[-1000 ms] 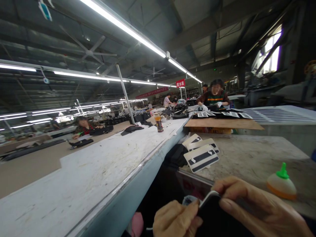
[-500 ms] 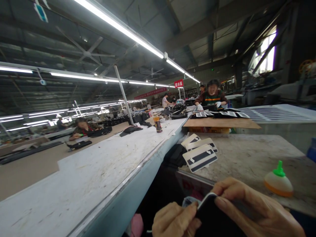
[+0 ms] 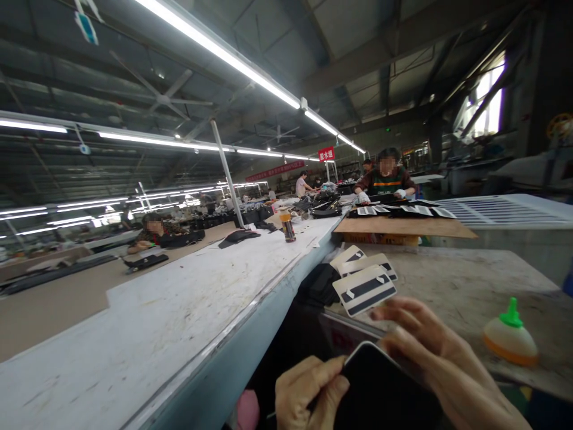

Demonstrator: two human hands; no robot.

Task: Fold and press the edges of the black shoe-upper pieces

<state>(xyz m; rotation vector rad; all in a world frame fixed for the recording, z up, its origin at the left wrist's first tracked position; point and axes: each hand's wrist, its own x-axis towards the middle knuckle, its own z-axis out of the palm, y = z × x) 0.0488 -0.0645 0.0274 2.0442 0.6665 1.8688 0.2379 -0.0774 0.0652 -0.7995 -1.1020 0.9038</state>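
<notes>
My left hand (image 3: 308,391) pinches the edge of a black flat piece (image 3: 380,388) with a rounded corner and a thin pale rim, its thumb lying on the dark face. Its lower part runs out of the picture. Beside the piece's right edge, my right hand (image 3: 430,349) is slightly blurred, its fingers apart and nothing visible between them. Just beyond those fingers lie several cream panels (image 3: 364,289) with black stripes and small white tabs, overlapping on a dark stack (image 3: 317,283).
A squeeze bottle (image 3: 510,337) with a green nozzle stands on the worn bench (image 3: 447,280) at right. A long white table (image 3: 179,304) stretches along the left, carrying a drink bottle (image 3: 287,227). A co-worker in white gloves (image 3: 387,179) sits beyond a brown board (image 3: 403,227).
My right hand has loosened from the black piece's edge and its fingers have risen toward the cream panels. My left hand keeps its pinch, and more of the rounded corner shows.
</notes>
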